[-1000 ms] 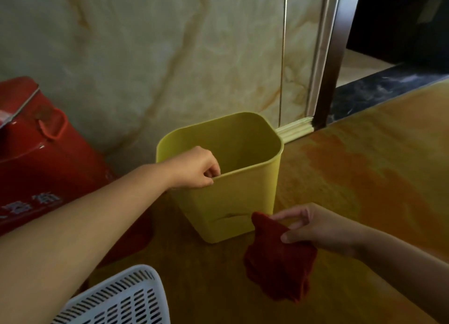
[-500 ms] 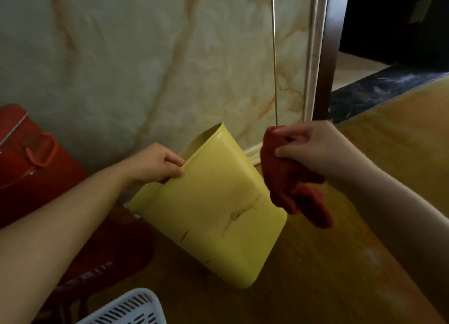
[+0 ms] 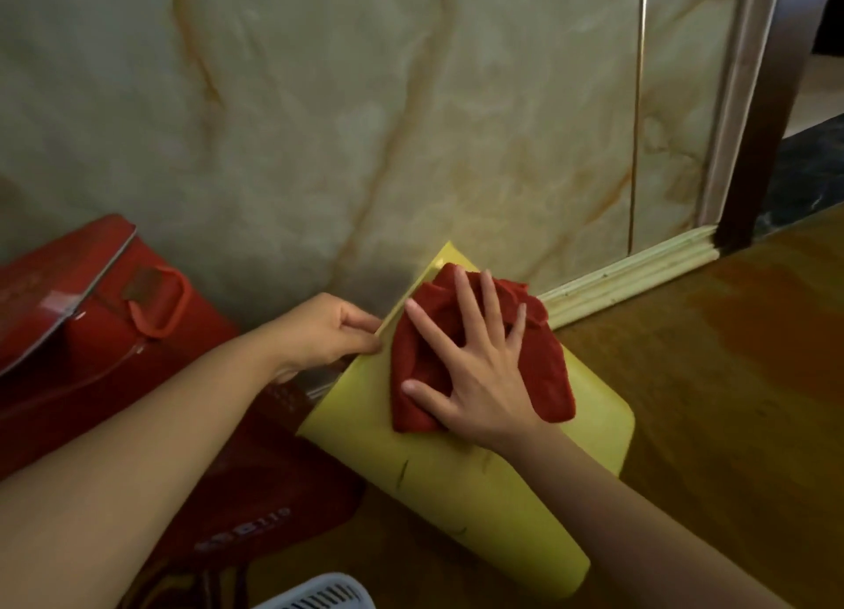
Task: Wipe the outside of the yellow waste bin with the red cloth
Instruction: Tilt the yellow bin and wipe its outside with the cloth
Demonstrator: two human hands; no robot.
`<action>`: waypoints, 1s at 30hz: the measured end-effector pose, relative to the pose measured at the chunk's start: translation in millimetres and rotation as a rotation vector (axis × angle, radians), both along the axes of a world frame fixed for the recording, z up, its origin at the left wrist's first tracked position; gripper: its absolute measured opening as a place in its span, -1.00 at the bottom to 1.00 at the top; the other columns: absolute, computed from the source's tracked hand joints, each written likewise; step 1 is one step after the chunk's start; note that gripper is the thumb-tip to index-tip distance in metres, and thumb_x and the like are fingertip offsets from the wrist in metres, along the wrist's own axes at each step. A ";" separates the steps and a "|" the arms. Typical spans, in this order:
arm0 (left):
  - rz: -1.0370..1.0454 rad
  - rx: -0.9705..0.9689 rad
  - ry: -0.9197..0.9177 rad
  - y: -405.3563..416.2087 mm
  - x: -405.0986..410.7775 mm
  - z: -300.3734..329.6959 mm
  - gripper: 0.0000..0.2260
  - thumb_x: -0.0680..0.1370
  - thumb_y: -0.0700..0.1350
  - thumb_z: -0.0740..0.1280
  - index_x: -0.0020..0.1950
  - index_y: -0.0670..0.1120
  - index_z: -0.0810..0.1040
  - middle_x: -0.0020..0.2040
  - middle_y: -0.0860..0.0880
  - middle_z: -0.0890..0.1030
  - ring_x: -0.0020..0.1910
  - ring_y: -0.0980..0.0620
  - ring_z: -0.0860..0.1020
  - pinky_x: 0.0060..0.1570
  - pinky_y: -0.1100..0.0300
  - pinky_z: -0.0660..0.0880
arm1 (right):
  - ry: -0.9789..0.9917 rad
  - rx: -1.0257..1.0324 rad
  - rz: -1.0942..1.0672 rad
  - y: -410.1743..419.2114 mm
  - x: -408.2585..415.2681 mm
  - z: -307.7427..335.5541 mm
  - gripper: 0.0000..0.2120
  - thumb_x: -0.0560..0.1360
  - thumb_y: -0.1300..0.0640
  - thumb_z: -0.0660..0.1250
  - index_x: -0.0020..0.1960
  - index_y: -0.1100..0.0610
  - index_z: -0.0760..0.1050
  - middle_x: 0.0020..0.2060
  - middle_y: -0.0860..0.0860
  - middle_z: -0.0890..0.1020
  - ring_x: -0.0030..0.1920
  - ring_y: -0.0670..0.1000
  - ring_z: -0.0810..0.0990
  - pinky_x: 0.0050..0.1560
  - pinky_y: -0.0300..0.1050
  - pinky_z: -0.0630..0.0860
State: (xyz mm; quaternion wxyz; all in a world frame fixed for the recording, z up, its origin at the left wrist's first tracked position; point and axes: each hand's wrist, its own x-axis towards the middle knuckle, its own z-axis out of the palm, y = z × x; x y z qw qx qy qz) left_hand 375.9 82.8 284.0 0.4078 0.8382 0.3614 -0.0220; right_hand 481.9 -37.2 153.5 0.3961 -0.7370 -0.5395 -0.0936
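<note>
Tilted yellow plastic waste bin [image 3: 479,485], wiping barely begun.
Left hand [image 3: 319,334] pinched the rim; right hand [image 3: 479,380], fingers splayed, pressed crumpled red cloth [image 3: 543,371] flat; dark marks remained.

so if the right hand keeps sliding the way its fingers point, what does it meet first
Probably the rim of the tilted yellow plastic waste bin, then the marble wall. The right hand presses the red cloth; depth is unclear.

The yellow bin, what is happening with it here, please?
A person is wiping the yellow bin. The bin is tipped over toward the marble wall, so one broad side faces up. The left hand grips its rim and holds it steady. The right hand lies flat, fingers spread, pressing the red cloth on the upper part of that side. Small dark marks show lower on the side. A red box stands to the left.
</note>
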 end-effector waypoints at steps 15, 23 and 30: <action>0.050 -0.023 0.087 -5.7 27.0 0.9 -0.80 0.47 -0.28 0.30 0.07 -0.24 0.58 -0.04 -0.21 0.66 -0.18 0.01 0.60 -0.22 0.25 0.57 | 0.738 -0.058 -0.515 -64.0 42.6 -103.1 -0.33 0.37 -0.38 0.08 0.43 -0.31 -0.01 0.53 -0.10 -0.08 0.52 0.03 -0.13 0.40 0.39 -0.11; 0.051 0.038 0.103 -17.6 29.7 4.3 -0.74 0.48 -0.25 0.30 0.16 -0.23 0.53 0.04 -0.19 0.64 -0.05 -0.02 0.61 -0.10 0.17 0.57 | 0.615 -0.019 -0.358 -44.7 -37.8 -43.8 -0.37 0.46 -0.36 -0.07 0.47 -0.24 -0.10 0.52 -0.10 -0.23 0.49 -0.07 -0.30 0.41 0.29 -0.15; 0.059 -0.101 0.058 -6.5 11.9 -0.7 -0.76 0.51 -0.24 0.25 0.15 -0.25 0.53 -0.05 -0.20 0.64 -0.23 0.08 0.61 -0.16 0.24 0.56 | 0.153 -0.059 -0.079 -17.1 -43.2 -25.0 -0.30 0.39 -0.43 0.06 0.46 -0.30 -0.04 0.54 -0.07 -0.11 0.52 0.06 -0.22 0.38 0.42 -0.18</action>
